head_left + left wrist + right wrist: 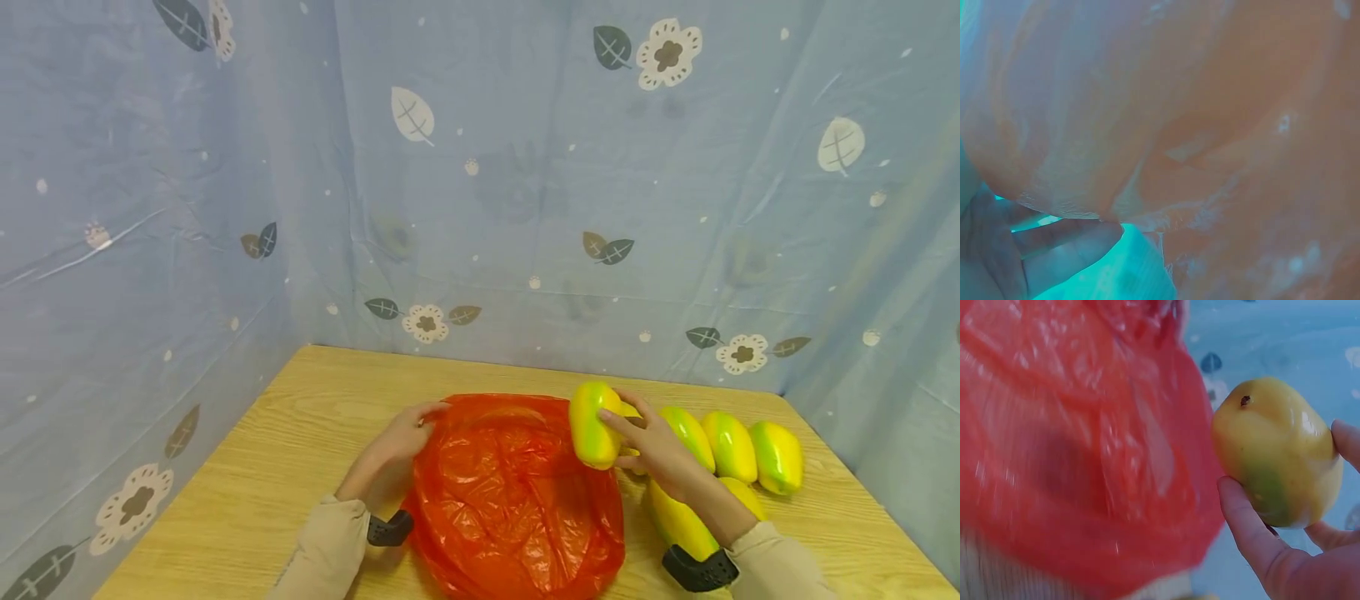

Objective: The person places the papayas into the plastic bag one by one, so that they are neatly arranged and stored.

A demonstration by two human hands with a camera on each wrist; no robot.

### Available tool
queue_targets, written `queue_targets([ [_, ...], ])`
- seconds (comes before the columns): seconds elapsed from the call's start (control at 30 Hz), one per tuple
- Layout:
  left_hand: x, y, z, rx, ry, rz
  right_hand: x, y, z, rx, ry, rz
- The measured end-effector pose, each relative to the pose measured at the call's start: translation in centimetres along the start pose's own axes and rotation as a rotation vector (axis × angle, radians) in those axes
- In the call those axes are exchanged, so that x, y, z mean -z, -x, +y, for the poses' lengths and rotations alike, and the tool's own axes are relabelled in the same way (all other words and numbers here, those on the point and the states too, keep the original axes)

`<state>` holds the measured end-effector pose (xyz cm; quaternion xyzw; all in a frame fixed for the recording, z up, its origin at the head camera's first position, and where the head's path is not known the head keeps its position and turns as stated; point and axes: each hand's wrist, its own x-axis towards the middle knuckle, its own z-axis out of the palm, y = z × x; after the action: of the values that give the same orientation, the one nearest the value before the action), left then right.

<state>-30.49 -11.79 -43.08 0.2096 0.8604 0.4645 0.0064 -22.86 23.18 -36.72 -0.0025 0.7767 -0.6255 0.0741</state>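
The place looked like a makeshift staged booth rather than a lived-in room. A pale blue sheet (525, 167) printed with leaves and flowers hung as walls directly behind the wooden table (300, 417) and along both of its sides, creased and draped like plastic cloth. Glossy yellow-green fruit (776, 457) lay on the table's right part, looking like props.

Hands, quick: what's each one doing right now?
Left hand: pinches the red plastic bag at its rim.
Right hand: grips a yellow-green mango.
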Motion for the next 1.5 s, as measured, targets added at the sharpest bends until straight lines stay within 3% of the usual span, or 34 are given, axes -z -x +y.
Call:
queue_targets([
  [0.27,0.0,0.2,0.2,0.018,-0.005,-0.002,-3.4,-1.8,0.2,0.004,-0.088,-0.035],
  [0.77,-0.3,0.0,0.3,-0.031,-0.053,0.001,-7.6,-3.8,1.0,0.007,-0.100,-0.077],
  [1.17,-0.4,0.1,0.7,0.009,-0.031,-0.012,-10.6,-5.2,1.5,-0.018,-0.070,-0.118],
  [1.5,-0.6,0.2,0.8,-0.009,-0.013,-0.044,-12.5,-6.4,1.9,-0.040,-0.075,-0.112],
])
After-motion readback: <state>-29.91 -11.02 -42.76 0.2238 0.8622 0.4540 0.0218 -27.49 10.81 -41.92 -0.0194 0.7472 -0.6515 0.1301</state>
